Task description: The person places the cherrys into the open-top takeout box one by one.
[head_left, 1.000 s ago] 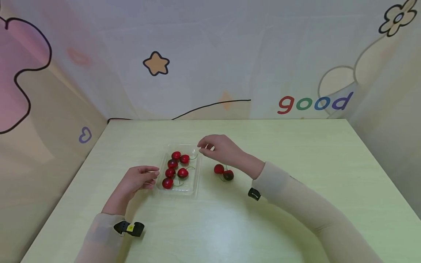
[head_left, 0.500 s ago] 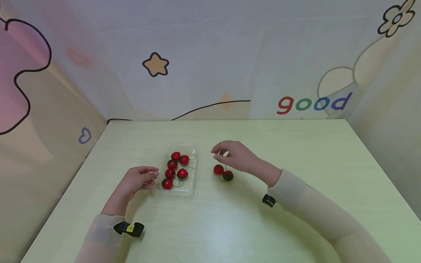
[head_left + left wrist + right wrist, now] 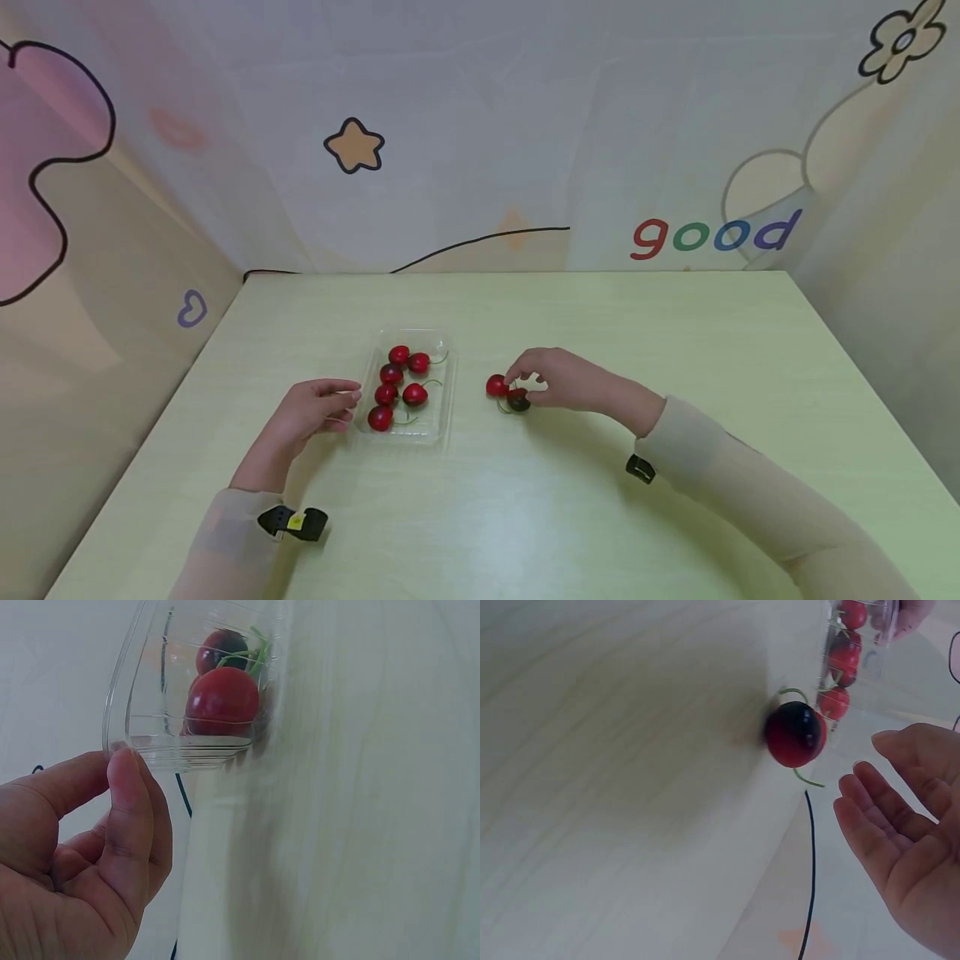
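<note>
At its left edge, a clear plastic tray (image 3: 435, 427) is pinched by my left hand (image 3: 309, 415); in the left wrist view the thumb (image 3: 127, 784) lies against the rim. Several red cherries (image 3: 415, 395) with green stems lie inside it. To the tray's right, a red cherry (image 3: 496, 385) and a darker cherry (image 3: 518, 401) rest side by side on the table. My right hand (image 3: 577, 383) is close over this pair, thumb and fingers spread apart. In the right wrist view a gap shows between its fingertips and the dark cherry (image 3: 793, 735), which partly hides the red one.
The pale wooden table (image 3: 465, 517) reaches back to a printed cloth backdrop (image 3: 480, 133), with cloth on both sides too. A dark strap (image 3: 294, 522) sits at the left cuff and a small black device (image 3: 641, 469) at the right.
My right hand has moved right and down, from beside the tray's far right corner to the two loose cherries. My left hand stays at the tray.
</note>
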